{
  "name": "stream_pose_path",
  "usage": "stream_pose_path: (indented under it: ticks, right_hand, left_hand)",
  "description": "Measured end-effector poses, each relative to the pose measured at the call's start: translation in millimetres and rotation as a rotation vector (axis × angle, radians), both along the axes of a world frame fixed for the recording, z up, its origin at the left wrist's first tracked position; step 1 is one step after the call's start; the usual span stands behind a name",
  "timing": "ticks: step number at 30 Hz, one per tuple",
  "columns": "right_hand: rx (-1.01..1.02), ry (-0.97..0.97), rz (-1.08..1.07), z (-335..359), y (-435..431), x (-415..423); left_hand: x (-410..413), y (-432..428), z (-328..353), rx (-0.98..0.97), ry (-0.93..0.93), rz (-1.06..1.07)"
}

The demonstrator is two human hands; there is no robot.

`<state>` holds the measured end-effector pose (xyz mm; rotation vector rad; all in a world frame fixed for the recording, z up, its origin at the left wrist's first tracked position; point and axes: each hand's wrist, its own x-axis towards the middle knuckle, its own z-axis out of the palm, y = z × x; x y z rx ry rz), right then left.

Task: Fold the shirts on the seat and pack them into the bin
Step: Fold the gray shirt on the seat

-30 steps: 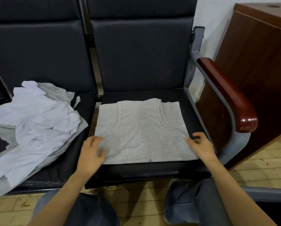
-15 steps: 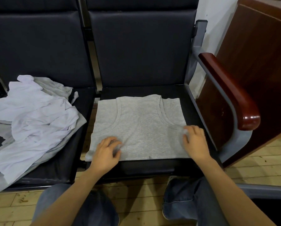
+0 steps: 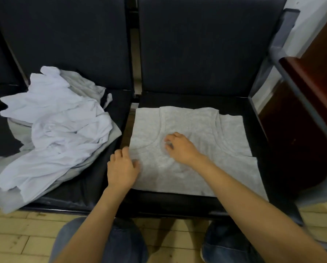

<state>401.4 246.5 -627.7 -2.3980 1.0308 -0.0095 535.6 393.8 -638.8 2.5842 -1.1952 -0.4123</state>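
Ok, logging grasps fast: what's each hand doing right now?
Left hand: grips the grey shirt at its left edge.
Right hand: fingers pinch the grey shirt near its middle.

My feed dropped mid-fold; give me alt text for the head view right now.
A light grey sleeveless shirt lies flat on the black padded seat, left hand at its left edge, right hand near its middle, fingers curled; whether they grip is unclear. A crumpled pile of white shirts sits on the neighbouring seat; no bin shows.
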Motion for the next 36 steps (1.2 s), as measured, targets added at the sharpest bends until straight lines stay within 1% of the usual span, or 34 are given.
stream_pose_path:
  ticks: [3,4,7,10,13,16,18,20,23,25,26,30,32,36]
  right_hand:
    - [0.012,-0.080,-0.014,0.7,-14.3,71.5]
    - [0.000,-0.084,-0.034,-0.2,-19.6,91.6]
    - [-0.071,-0.019,-0.142,-6.9,-36.5,137.3]
    - [-0.141,0.088,-0.204,-13.3,-45.2,160.8]
    - [-0.202,0.148,-0.211,-18.1,-45.0,176.1]
    - [-0.278,0.124,-0.219,-24.8,-48.5,183.9]
    - [-0.280,0.084,-0.197,-25.5,-53.5,183.3]
    - [-0.194,-0.003,-0.224,-19.4,-60.4,179.8]
    - [0.068,-0.221,-0.406,2.4,-78.4,160.1]
    - [0.163,-0.325,-0.501,15.9,-96.2,136.7]
    - [0.183,-0.342,-0.533,20.6,-103.8,122.4]
    - [0.236,-0.259,-0.598,20.8,-121.0,68.8]
    - [0.230,-0.235,-0.629,15.7,-122.3,52.3]
    - [0.223,-0.283,-0.687,0.6,-125.4,37.1]
  left_hand:
    - [1.3,-1.5,2.5,0.056,0.097,0.074]
    - [1.4,-2.1,2.0,0.072,0.093,0.083]
    - [5.1,-4.6,-2.3,0.168,0.084,0.099]
    - [11.9,-5.7,-4.0,0.219,0.157,0.113]
    - [17.0,-3.9,0.9,0.157,0.203,0.120]
    - [19.9,-0.6,4.9,0.063,0.286,0.139]
    - [21.3,0.1,8.0,0.006,0.364,0.148]
    - [20.5,0.1,11.8,-0.072,0.410,0.134]
    - [8.9,-2.4,17.7,-0.269,0.453,0.050]
    - [-6.5,-6.1,19.8,-0.368,0.466,-0.037]
    - [-15.7,-8.4,19.4,-0.390,0.468,-0.077]
    - [-52.6,-18.2,12.8,-0.366,0.444,-0.274]
    - [-67.6,-22.4,8.2,-0.337,0.382,-0.370]
    - [-84.9,-28.8,4.5,-0.261,0.237,-0.444]
